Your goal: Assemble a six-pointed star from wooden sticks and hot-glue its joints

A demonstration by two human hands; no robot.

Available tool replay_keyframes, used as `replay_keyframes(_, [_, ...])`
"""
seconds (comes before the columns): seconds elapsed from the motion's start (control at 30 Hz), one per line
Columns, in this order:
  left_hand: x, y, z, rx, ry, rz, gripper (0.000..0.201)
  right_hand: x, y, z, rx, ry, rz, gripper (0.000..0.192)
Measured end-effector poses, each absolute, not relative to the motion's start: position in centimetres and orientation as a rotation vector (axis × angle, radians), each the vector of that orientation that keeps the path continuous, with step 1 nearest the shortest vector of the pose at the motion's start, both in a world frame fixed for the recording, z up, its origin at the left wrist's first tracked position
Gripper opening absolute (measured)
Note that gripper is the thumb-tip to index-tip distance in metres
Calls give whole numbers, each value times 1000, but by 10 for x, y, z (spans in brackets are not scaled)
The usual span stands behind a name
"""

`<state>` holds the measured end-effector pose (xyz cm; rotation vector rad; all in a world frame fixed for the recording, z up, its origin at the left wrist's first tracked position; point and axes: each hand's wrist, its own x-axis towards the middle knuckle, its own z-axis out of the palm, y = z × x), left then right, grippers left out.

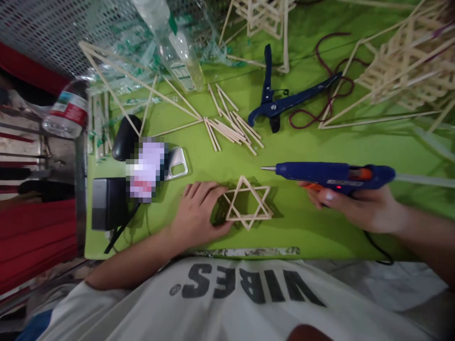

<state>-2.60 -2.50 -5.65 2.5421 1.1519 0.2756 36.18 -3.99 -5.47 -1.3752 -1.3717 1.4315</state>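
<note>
On the near part of the green table lies a six-pointed star frame (249, 218) built of thin wooden sticks. My left hand (201, 208) rests on the table with its fingers closed on the star's left side. Wrapped in my right hand (359, 206) is a blue hot glue gun (313, 172), its metal nozzle pointing left, above and to the right of the star. A small red light glows on the gun, and a pale glue stick (423, 180) sticks out of its back end. Beyond the star lies a loose pile of short wooden sticks (232, 128).
Blue-handled cutters (273, 106) and dark red string (302, 124) lie farther back. Larger stick frames (401, 71) fill the far right. At left are a phone (147, 168), a black box (110, 203), a black mouse-shaped object (127, 137) and plastic bottles (181, 61).
</note>
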Motion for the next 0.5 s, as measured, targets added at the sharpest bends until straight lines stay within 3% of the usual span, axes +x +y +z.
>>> replay_keyframes(0.27, [-26, -25, -64, 2542, 1153, 302, 66, 356, -43, -63, -1159, -1519, 1523, 25])
replay_keyframes(0.4, [-27, -27, -63, 2556, 1147, 322, 67, 350, -44, -63, -1055, -1789, 1306, 13])
replay_keyframes(0.5, [-26, -26, -62, 2529, 1118, 302, 84, 349, -45, -65, -1016, -1867, 1168, 9])
